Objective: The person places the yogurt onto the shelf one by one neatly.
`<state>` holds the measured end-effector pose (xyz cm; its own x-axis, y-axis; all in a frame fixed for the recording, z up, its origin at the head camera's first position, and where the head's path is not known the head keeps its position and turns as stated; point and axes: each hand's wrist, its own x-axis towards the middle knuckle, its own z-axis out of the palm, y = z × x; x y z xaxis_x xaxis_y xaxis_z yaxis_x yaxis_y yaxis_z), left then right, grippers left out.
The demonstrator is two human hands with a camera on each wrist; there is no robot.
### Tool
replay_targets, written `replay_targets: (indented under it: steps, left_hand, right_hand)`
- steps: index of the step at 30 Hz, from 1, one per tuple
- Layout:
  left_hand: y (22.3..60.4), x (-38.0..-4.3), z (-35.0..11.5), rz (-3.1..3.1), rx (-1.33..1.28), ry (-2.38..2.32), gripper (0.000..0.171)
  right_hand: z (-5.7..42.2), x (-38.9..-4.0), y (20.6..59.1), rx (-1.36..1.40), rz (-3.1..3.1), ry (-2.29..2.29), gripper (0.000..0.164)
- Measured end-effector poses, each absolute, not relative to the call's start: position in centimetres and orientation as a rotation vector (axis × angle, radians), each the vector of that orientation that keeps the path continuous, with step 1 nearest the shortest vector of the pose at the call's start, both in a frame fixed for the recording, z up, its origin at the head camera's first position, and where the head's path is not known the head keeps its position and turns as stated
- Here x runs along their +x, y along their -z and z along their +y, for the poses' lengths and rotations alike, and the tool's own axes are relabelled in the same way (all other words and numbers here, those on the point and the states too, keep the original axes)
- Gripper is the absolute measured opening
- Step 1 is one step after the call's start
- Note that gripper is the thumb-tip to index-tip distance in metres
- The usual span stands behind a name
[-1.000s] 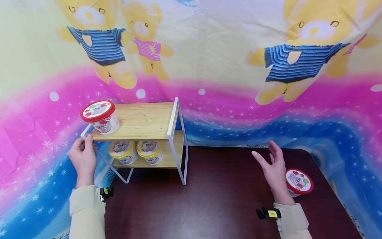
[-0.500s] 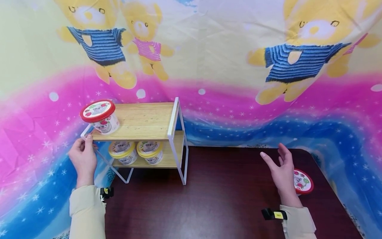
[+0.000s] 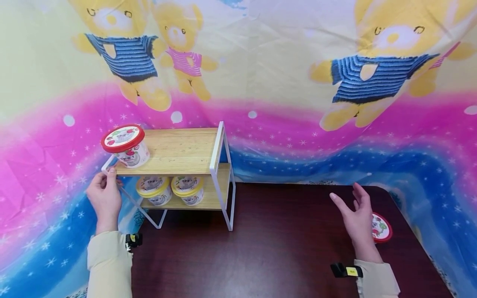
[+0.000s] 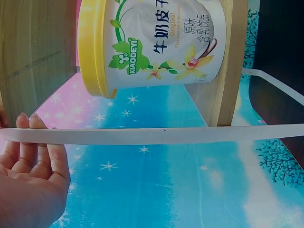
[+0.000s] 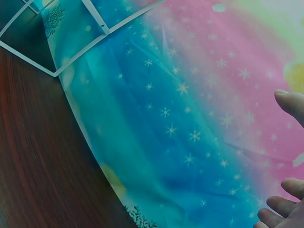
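At the front left corner of a two-tier wooden shelf [image 3: 180, 149], my left hand [image 3: 104, 198] grips the white metal frame [image 4: 161, 136]. The left wrist view has its fingers curled round that bar. A red-lidded tub [image 3: 130, 153] stands on the top board above this hand. On the lower board sit two yellow-lidded tubs, one on the left [image 3: 153, 191] and one on the right [image 3: 188, 191]. My right hand [image 3: 358, 221] hovers with thumb and fingers spread, holding nothing. Another red-lidded tub [image 3: 381, 227] lies just right of it, partly hidden behind the hand.
The dark wooden table [image 3: 268, 244] extends under and right of the shelf, with a rounded corner at the back right. A colourful bear-print cloth [image 3: 275, 82] hangs behind and along both sides.
My right hand has moved right and slightly down, covering more of the red-lidded tub on the table. The left hand, the shelf and its tubs have stayed put.
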<state>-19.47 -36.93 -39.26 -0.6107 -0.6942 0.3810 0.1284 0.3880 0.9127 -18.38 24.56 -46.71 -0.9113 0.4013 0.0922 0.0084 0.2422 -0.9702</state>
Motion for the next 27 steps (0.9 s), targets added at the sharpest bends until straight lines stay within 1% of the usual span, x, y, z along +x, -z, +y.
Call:
replay_targets:
  steps: [6, 18, 27]
  left_hand:
    - [39.3, -19.5, -36.9, -1.861, 0.483, 1.294, 0.034]
    - [39.1, -19.5, -36.8, -1.850, 0.474, 1.310, 0.031]
    - [39.2, -19.5, -36.9, -1.851, 0.482, 1.313, 0.030]
  right_hand:
    - [24.8, -18.0, 47.1, -0.432, -2.215, -1.708, 0.089]
    - [26.2, -17.3, 47.9, -0.507, -2.177, -1.739, 0.090]
    - [27.5, -16.8, 48.3, -0.575, -2.237, -1.673, 0.091]
